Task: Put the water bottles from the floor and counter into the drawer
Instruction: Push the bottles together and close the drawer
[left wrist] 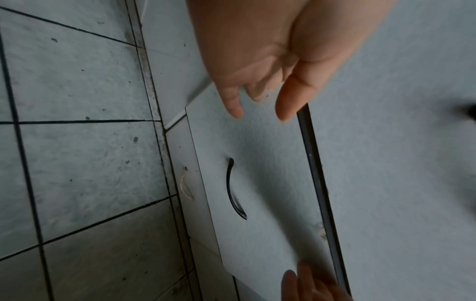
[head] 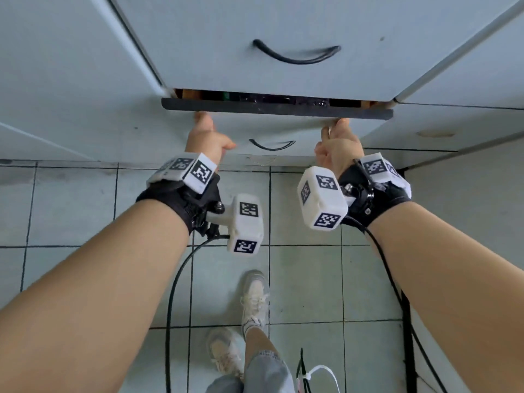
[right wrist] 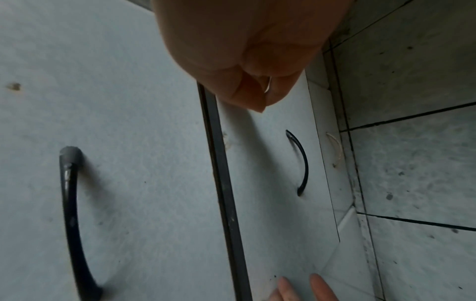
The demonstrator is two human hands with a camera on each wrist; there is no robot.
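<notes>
A pale grey drawer [head: 283, 129] with a black top edge strip [head: 278, 109] stands almost closed under the upper drawer. Through the narrow gap [head: 255, 97] I see dark bottle shapes and a green cap inside. My left hand [head: 204, 131] presses its straight fingers against the drawer front near its top left corner; the left wrist view shows the fingers [left wrist: 234, 106] on the panel. My right hand [head: 340, 140] presses the front near the top right corner, fingertips [right wrist: 257, 101] by the black strip. Neither hand holds anything. No bottle is visible outside the drawer.
The drawer's curved black handle [head: 272, 145] lies between my hands. The upper drawer has a larger black handle [head: 296, 53]. Cabinet doors flank both sides. Below are grey floor tiles [head: 306, 279], my sneakers [head: 255, 296] and black cables [head: 175, 293].
</notes>
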